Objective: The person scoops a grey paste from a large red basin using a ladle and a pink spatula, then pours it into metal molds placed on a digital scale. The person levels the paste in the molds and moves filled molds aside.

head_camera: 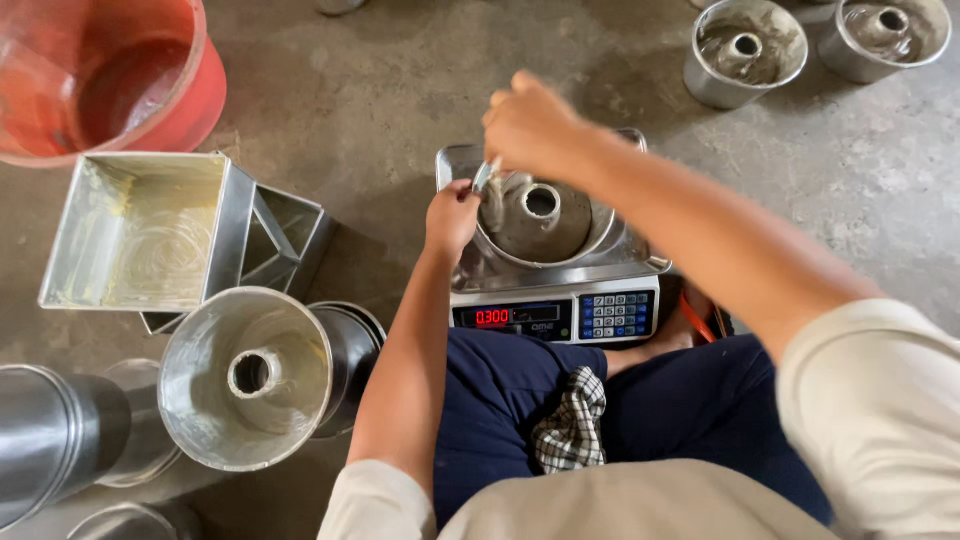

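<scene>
The right hand (535,125), closed on a spoon (487,178), stood directly above the tube pan (540,222), whose near rim the left hand (452,215) pinched.

Bare grey concrete floor (400,90), carrying a red bucket (110,75), square tin (140,230), ring moulds (745,50) and a digital scale (555,300).

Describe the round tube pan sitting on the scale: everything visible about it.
The tube pan is round, dull grey metal, with a hollow central tube and pale batter around it. It sits upright on the steel platform of the digital scale, whose red display is lit. The left hand grips its near-left rim; the right hand holds a metal utensil dipping inside at its left edge. The right forearm hides its right rim.
</scene>
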